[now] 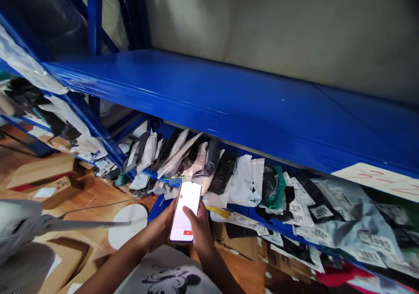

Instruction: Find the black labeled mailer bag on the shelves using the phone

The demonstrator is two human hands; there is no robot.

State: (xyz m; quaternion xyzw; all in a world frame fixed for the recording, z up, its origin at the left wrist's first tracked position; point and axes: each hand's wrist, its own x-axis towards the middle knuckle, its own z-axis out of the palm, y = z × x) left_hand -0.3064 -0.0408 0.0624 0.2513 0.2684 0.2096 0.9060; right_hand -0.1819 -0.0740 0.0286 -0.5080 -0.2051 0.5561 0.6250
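Both hands, left [159, 232] and right [200, 233], clasp a lit white-screened phone [185, 212].

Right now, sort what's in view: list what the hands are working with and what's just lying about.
In hand:
phone, held by left hand and right hand, right thumb on the screen
parcels on the shelf behind it

Lying about:
top shelf
boxes on the floor
white disc
paper sign

Both forearms rose from the lower edge; the left hand [159, 233] and right hand [200, 232] met, fingers curled, low centre.
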